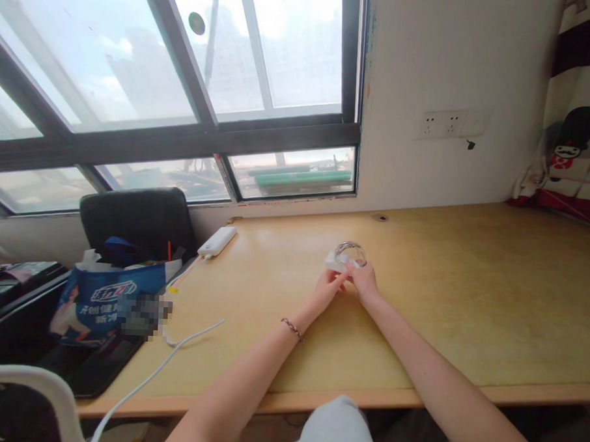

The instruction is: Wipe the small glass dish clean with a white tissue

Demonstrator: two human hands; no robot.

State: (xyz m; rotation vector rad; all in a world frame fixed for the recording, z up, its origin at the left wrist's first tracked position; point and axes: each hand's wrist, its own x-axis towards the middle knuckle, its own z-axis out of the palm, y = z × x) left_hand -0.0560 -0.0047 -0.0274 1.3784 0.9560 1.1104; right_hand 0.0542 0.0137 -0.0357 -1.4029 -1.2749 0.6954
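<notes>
Both my hands meet over the middle of the wooden table. A small white object (pixel 335 262), too small to identify, is between them, and a loop of thin dark metallic wire or cord (pixel 351 251) stands up just beyond the fingers. My left hand (pixel 330 286), with a braided bracelet on its wrist, is closed on the white object from the left and below. My right hand (pixel 363 280) is closed at the base of the loop, its fingers partly hidden. The fingertips of the two hands touch or nearly touch.
A white power bank (pixel 217 241) with a cable lies at the table's (pixel 467 307) back left. Another white cable (pixel 164 362) crosses the left edge. A blue bag (pixel 100 304) sits on a black chair (pixel 137 217). Wall sockets (pixel 440 124) and a patterned curtain (pixel 577 129) are at right.
</notes>
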